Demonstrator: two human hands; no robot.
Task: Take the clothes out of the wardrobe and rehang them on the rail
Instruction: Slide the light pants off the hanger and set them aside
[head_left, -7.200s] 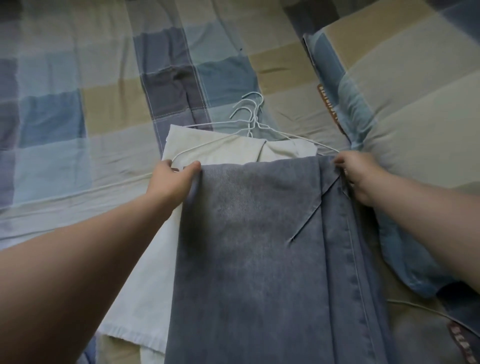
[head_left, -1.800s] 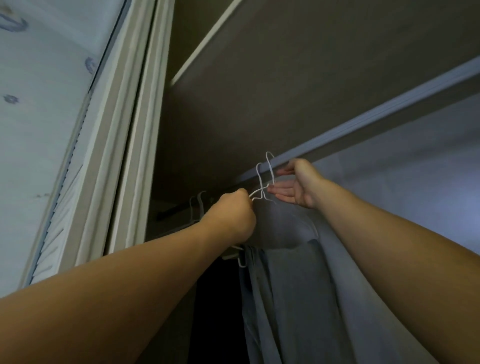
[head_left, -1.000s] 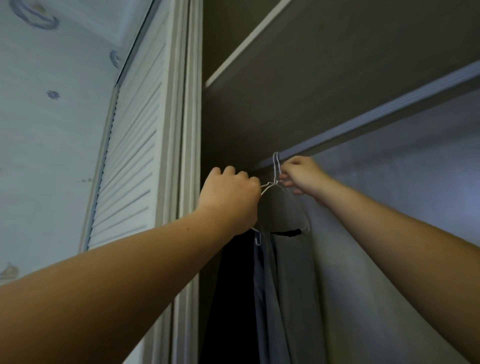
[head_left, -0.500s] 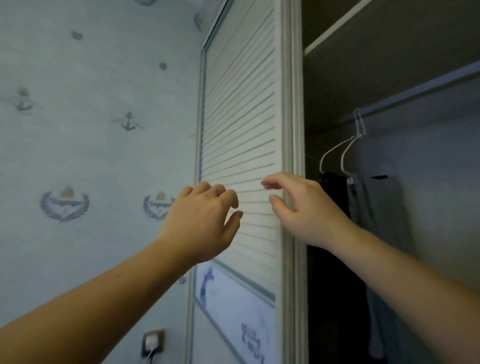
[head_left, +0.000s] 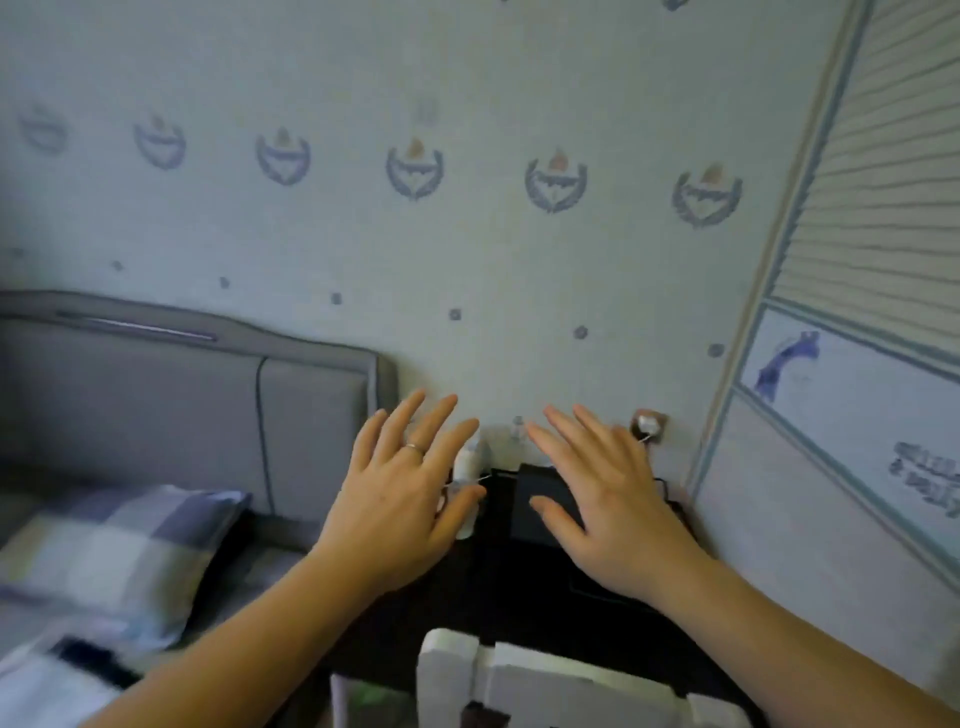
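left hand (head_left: 395, 512) hanging spread flat, gripping nothing | right hand (head_left: 608, 512) hanging spread flat, gripping nothing | both hovering over a dark bedside table (head_left: 524, 587) | wardrobe door (head_left: 878, 218) showing at right | clothes and rail sitting out of view

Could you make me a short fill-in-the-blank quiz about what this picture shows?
1. Both hands are spread open and hold ____.
2. The ring is worn on the ____ hand.
3. The right hand hovers over a ____ box.
4. The checked pillow lies in front of the grey ____.

Missing words: nothing; left; black; headboard
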